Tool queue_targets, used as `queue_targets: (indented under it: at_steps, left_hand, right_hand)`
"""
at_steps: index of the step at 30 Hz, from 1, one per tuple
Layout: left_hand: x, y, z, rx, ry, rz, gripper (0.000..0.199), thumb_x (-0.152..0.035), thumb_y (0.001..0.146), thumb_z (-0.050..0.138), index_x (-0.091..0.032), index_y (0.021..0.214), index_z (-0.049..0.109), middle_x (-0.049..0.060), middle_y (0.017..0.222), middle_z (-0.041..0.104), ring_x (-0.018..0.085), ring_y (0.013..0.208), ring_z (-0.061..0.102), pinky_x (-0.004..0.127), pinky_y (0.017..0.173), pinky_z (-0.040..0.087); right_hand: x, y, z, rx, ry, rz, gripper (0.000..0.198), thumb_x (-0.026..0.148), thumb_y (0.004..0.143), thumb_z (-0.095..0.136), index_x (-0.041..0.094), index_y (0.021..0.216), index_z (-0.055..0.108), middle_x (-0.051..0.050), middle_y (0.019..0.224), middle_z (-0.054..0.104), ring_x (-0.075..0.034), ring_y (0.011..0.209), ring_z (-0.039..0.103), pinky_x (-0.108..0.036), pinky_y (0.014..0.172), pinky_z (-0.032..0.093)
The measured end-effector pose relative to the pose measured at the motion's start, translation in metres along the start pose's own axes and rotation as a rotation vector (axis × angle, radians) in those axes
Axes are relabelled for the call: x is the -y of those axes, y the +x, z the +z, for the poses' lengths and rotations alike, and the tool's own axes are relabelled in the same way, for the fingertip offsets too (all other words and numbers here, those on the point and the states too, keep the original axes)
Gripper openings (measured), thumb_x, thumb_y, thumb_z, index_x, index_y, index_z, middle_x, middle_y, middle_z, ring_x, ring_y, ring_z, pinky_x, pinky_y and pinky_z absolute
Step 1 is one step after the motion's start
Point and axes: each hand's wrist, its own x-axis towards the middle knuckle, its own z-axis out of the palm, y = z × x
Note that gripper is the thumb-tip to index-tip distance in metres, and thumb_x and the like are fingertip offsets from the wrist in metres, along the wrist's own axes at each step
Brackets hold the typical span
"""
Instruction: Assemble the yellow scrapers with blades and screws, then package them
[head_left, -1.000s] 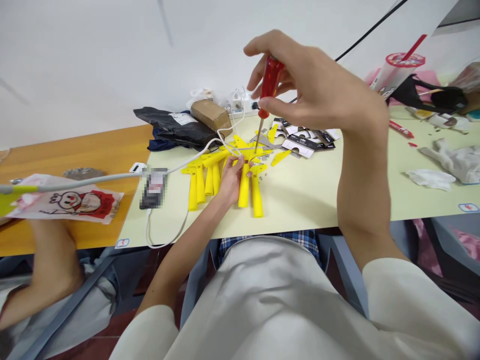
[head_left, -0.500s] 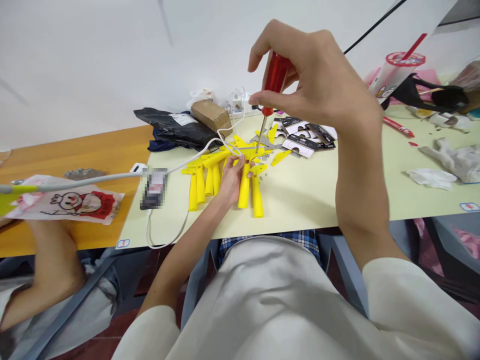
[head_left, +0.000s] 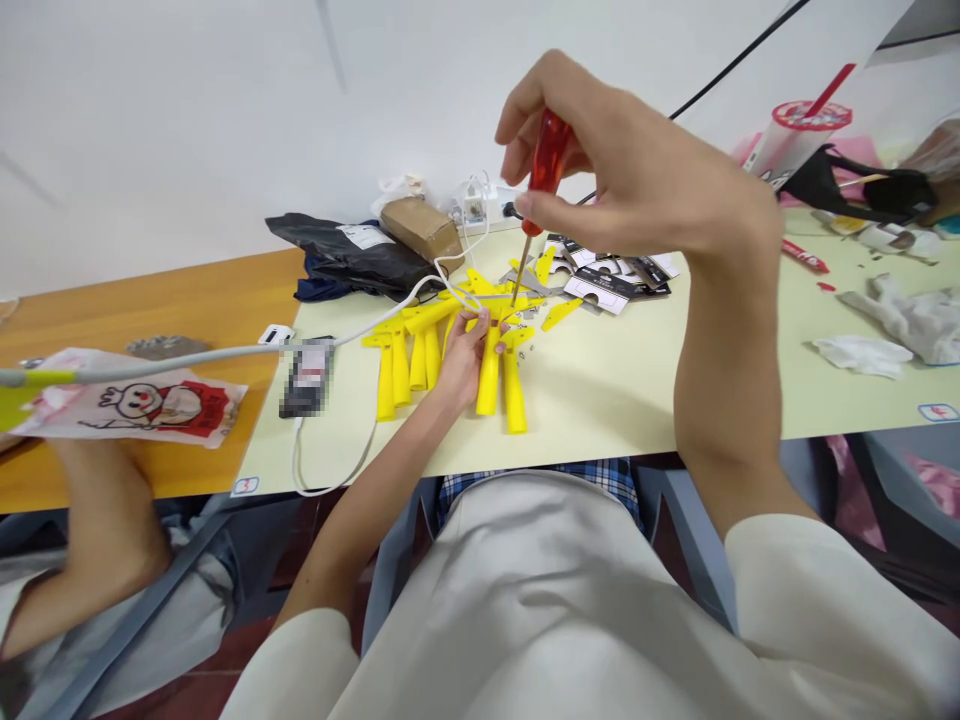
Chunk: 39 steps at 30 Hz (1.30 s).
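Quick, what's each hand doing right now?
Left hand: closed, holding a yellow-handled tool.
Right hand: holding a red screwdriver by its handle.

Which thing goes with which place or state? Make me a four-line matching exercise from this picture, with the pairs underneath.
1. Red-handled metal screwdriver
2. Brown cardboard box
3. White cup with a red-rimmed lid
4. Black-and-white printed cards

A. Red straw sticking out
B. Loosely piled, right of the yellow plastic parts
C. In the right hand, pointing down
D. Beside the black plastic bag

Pairs: 1-C, 2-D, 3-A, 4-B
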Motion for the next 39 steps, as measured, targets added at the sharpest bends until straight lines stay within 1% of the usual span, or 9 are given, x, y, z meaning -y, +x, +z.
queue_targets:
  at_steps: [2,7,12,17,20,23,29,35,39]
  left_hand:
    - [0.000,0.000,0.000,0.004,-0.009,-0.006,0.038,-0.022,0.090,0.095,-0.022,0.094,0.057,-0.002,0.090,0.066,0.013,0.090,0.076,0.019,0.058,0.048]
    - [0.001,-0.002,0.002,-0.010,-0.012,-0.021,0.040,-0.023,0.088,0.096,-0.023,0.095,0.057,-0.002,0.092,0.066,0.013,0.088,0.075,0.019,0.056,0.047]
    - [0.002,-0.001,0.002,-0.007,-0.024,-0.027,0.043,-0.023,0.086,0.097,-0.023,0.093,0.055,-0.002,0.090,0.065,0.013,0.086,0.074,0.019,0.056,0.049]
    - [0.003,0.000,0.000,0.040,-0.040,-0.032,0.049,-0.026,0.082,0.101,-0.024,0.095,0.054,-0.002,0.092,0.067,0.015,0.087,0.075,0.020,0.056,0.049]
    - [0.004,0.000,-0.001,0.034,-0.038,-0.034,0.051,-0.027,0.080,0.102,-0.024,0.095,0.054,-0.003,0.092,0.067,0.014,0.086,0.075,0.021,0.056,0.050]
    - [0.005,0.000,-0.001,0.013,-0.039,-0.032,0.051,-0.027,0.080,0.102,-0.024,0.096,0.054,-0.003,0.091,0.066,0.014,0.088,0.075,0.020,0.057,0.050]
    - [0.004,0.000,-0.002,0.044,-0.063,-0.031,0.050,-0.026,0.081,0.102,-0.024,0.097,0.055,-0.002,0.094,0.068,0.015,0.089,0.075,0.020,0.057,0.050]
    - [0.005,0.001,-0.003,0.017,-0.066,-0.022,0.048,-0.025,0.080,0.102,-0.023,0.095,0.057,-0.002,0.092,0.065,0.014,0.088,0.074,0.021,0.057,0.050]
    - [0.004,0.000,-0.001,0.032,-0.059,-0.028,0.045,-0.025,0.082,0.101,-0.023,0.095,0.057,-0.002,0.091,0.065,0.014,0.088,0.073,0.020,0.057,0.049]
  right_hand:
    - [-0.001,-0.001,0.000,0.015,0.037,0.015,0.044,0.009,0.092,0.070,0.023,0.133,0.064,-0.004,0.121,0.077,-0.021,0.103,0.071,-0.036,0.089,0.054]
    - [0.001,0.000,0.001,-0.097,-0.092,0.039,0.032,0.022,0.096,0.080,0.028,0.125,0.068,0.001,0.095,0.075,-0.025,0.086,0.070,-0.044,0.087,0.058]
    - [0.003,-0.001,-0.001,0.035,0.027,0.025,0.044,0.014,0.092,0.068,0.027,0.133,0.063,-0.006,0.129,0.076,-0.026,0.108,0.075,-0.045,0.092,0.060]
    - [0.006,0.002,-0.001,-0.104,-0.010,0.061,0.030,0.030,0.084,0.085,0.037,0.109,0.070,0.001,0.089,0.079,-0.032,0.083,0.072,-0.054,0.084,0.061]
    - [0.010,0.002,-0.003,-0.035,-0.033,0.096,0.030,0.029,0.087,0.081,0.037,0.112,0.068,0.000,0.103,0.080,-0.033,0.090,0.072,-0.056,0.089,0.061]
    - [0.011,-0.001,-0.003,0.049,0.049,0.075,0.045,0.020,0.087,0.076,0.036,0.127,0.064,0.000,0.120,0.080,-0.030,0.099,0.075,-0.050,0.091,0.062]
    - [0.011,0.000,-0.002,-0.096,-0.051,0.100,0.020,0.031,0.092,0.080,0.033,0.106,0.067,0.002,0.089,0.075,-0.030,0.087,0.074,-0.051,0.085,0.063]
    - [0.017,0.000,-0.008,0.076,0.066,0.138,0.030,0.022,0.095,0.074,0.034,0.120,0.065,-0.002,0.121,0.079,-0.029,0.102,0.074,-0.049,0.093,0.062]
    - [0.020,0.000,-0.007,0.003,0.072,0.178,0.026,0.028,0.091,0.083,0.034,0.110,0.067,0.001,0.102,0.081,-0.030,0.096,0.077,-0.048,0.091,0.065]
